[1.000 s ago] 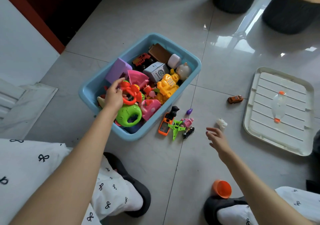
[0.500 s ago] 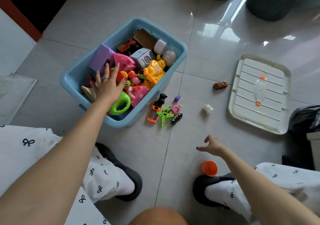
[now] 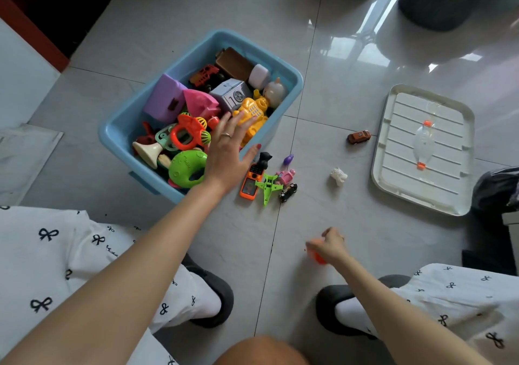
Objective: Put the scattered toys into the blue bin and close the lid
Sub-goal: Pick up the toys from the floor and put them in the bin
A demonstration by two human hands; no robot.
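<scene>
The blue bin (image 3: 118, 129) stands on the floor, filled with several toys. My left hand (image 3: 229, 151) hovers over its right side with fingers spread and holds nothing. Low on the floor, my right hand (image 3: 327, 245) grips a small orange cup (image 3: 318, 258), which it mostly hides. Beside the bin lie an orange toy phone (image 3: 250, 183), a green plane (image 3: 268, 186), a pink figure (image 3: 286, 176), a black car (image 3: 288, 192), a purple piece (image 3: 288, 159) and a black figure (image 3: 264, 159). Further right are a white toy (image 3: 339, 176) and a brown car (image 3: 359, 137). The white lid (image 3: 393, 106) lies at the right.
My two feet in dark slippers (image 3: 216, 294) rest at the bottom, with my knees in white patterned trousers (image 3: 56, 252) at both sides. Two dark round stools (image 3: 438, 2) stand at the top. A black bag (image 3: 497, 187) sits at the right edge.
My left hand has moved rightwards across the bin from its left toys. My right hand dropped from near the white toy down to the orange cup and took hold of it.
</scene>
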